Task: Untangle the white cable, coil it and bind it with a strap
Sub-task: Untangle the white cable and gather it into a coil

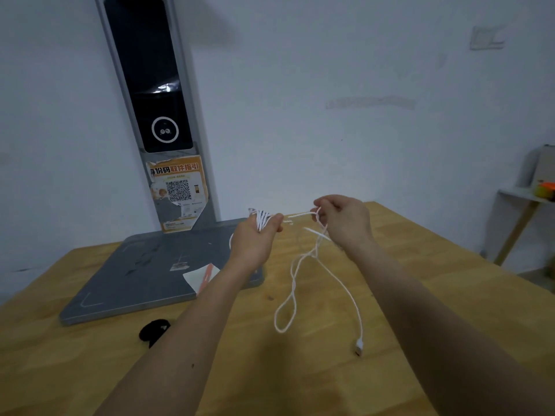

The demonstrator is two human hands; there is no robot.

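White cable point(295, 283) dangles limp above the tabletop point(300, 370), its plug point(359, 347) lowest and nearest, a twisted loop beside it. Light and floppy, it seems best gripped just above the twist. Beyond, right hand point(345, 219) fingers pinch a strand; left hand point(255, 238) clasps wound turns. Black strap point(153, 330) lies left of the cable.

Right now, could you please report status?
Left hand shut on coiled white cable. Right hand pinching loose strand. Black strap on table, untouched.

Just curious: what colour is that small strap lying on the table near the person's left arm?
Black. The strap shows in the head view, on the wooden table.
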